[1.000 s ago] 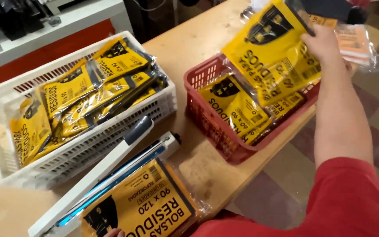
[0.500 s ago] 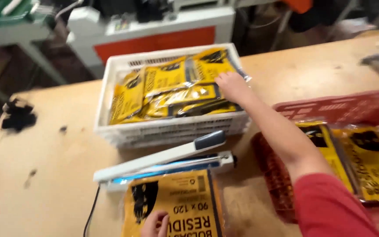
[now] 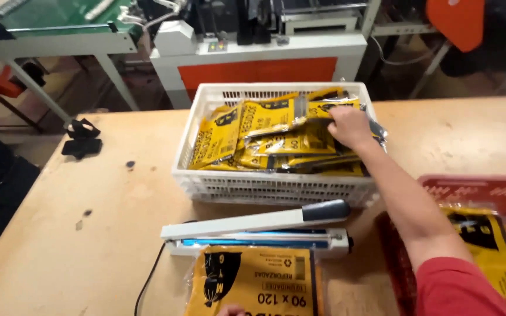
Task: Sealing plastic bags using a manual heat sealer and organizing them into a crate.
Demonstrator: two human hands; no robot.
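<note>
My right hand (image 3: 349, 126) reaches into a white plastic crate (image 3: 276, 190) full of several yellow-and-black bag packets (image 3: 265, 137). Its fingers are curled on one packet at the crate's right rear. Only a fingertip of my left hand (image 3: 232, 310) shows at the bottom edge, touching a large yellow packet (image 3: 259, 287) that lies with its top edge at a white heat sealer (image 3: 259, 231). The sealer's arm is raised a little and has a black handle.
A red basket (image 3: 481, 190) with more yellow packets stands at the right. A black clip-like object (image 3: 80, 140) lies at the table's left edge. Behind the wooden table (image 3: 89, 234) stand a white-and-orange machine (image 3: 259, 58) and a green-topped bench (image 3: 42, 29).
My right hand came from above the red basket, where it held a packet, across to the white crate. My view swung left and up. The left hand stayed on the packet at the sealer.
</note>
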